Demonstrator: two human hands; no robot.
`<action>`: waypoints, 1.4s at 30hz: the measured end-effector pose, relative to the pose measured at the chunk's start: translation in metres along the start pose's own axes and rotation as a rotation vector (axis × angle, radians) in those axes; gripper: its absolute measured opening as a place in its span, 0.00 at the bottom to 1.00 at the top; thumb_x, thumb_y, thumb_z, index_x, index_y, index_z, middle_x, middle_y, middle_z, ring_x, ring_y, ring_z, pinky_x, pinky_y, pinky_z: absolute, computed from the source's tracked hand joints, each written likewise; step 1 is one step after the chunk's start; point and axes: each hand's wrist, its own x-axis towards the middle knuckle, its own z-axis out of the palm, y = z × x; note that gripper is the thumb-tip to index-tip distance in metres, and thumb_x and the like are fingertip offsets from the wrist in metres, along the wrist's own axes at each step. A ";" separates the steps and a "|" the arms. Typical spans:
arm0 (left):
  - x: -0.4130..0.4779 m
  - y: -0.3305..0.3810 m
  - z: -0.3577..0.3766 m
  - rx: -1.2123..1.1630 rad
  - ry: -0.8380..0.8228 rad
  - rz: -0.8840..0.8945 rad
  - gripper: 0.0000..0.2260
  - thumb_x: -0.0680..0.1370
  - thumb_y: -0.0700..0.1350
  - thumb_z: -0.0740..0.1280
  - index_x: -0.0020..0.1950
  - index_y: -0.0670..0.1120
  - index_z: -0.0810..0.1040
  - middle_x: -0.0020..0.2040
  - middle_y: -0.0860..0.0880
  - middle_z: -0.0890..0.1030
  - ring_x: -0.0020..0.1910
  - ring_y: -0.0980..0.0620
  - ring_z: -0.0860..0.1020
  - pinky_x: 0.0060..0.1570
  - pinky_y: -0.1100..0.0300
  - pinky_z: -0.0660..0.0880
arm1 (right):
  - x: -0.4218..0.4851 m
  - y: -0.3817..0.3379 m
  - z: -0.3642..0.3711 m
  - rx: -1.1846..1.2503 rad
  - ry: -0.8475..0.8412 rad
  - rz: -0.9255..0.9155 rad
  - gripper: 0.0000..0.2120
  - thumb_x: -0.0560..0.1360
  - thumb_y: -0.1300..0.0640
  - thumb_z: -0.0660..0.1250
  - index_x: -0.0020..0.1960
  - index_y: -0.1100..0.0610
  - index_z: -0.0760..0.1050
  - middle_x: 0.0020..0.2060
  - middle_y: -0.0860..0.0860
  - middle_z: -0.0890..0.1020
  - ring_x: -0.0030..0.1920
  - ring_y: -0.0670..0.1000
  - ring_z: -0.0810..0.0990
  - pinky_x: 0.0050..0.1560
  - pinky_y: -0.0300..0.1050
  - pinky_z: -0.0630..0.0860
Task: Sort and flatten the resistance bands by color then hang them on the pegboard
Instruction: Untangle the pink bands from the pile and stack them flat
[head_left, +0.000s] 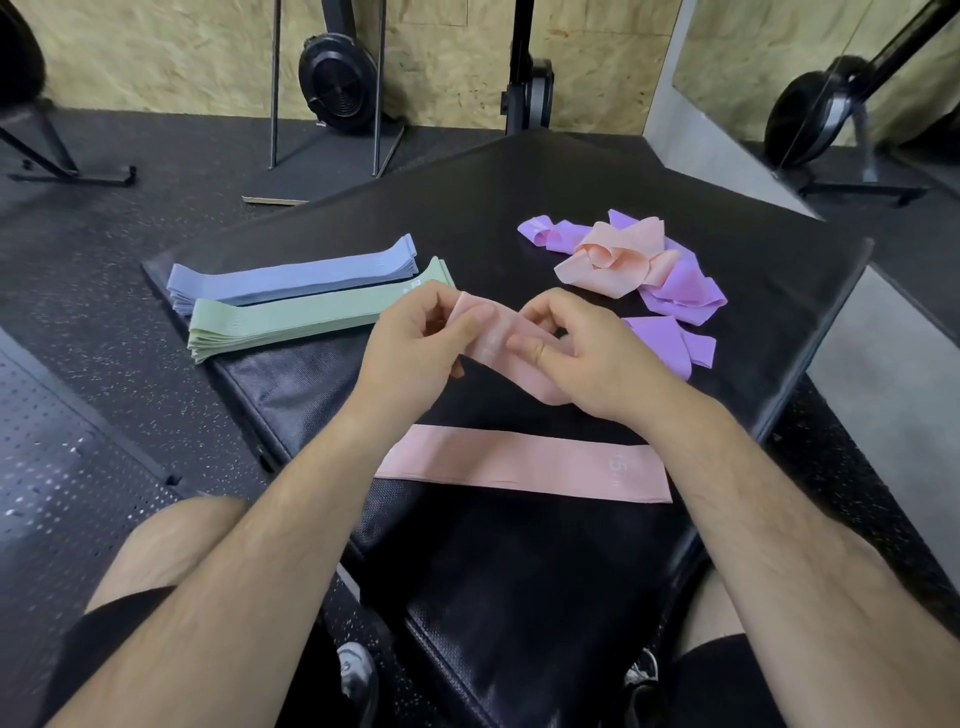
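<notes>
This is a gym or fitness room: speckled black rubber flooring covers the ground. 2 exercise machines with round black fan flywheels stand on steel feet, 1 against the bare chipboard wall and another at the far right. A padded black vinyl platform fills the middle and carries elastic resistance bands, among them a flat blue stack and a green stack.

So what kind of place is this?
Most likely a gym: there's a speckled rubber floor, a fan-wheel exercise machine by the wall, and stretchy resistance bands stacked on a black padded mat.
</notes>
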 end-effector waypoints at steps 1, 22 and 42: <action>-0.001 0.000 -0.002 -0.024 0.009 -0.010 0.07 0.79 0.46 0.71 0.41 0.49 0.78 0.36 0.52 0.79 0.33 0.53 0.75 0.36 0.58 0.75 | -0.001 -0.002 -0.001 -0.008 0.013 0.009 0.07 0.80 0.42 0.65 0.51 0.44 0.75 0.45 0.41 0.81 0.46 0.44 0.79 0.49 0.52 0.79; -0.052 -0.020 -0.088 0.234 0.018 -0.178 0.07 0.77 0.51 0.73 0.40 0.51 0.84 0.31 0.56 0.80 0.29 0.58 0.74 0.36 0.60 0.72 | 0.002 -0.080 0.030 -0.348 -0.404 0.103 0.16 0.78 0.38 0.64 0.44 0.50 0.78 0.40 0.46 0.81 0.41 0.49 0.79 0.38 0.46 0.72; -0.053 -0.043 -0.087 0.754 0.036 -0.129 0.03 0.78 0.49 0.70 0.45 0.51 0.81 0.32 0.53 0.74 0.33 0.56 0.73 0.31 0.66 0.65 | 0.014 -0.062 0.079 -0.400 -0.413 0.170 0.19 0.75 0.36 0.66 0.41 0.53 0.76 0.39 0.48 0.80 0.38 0.50 0.77 0.36 0.46 0.70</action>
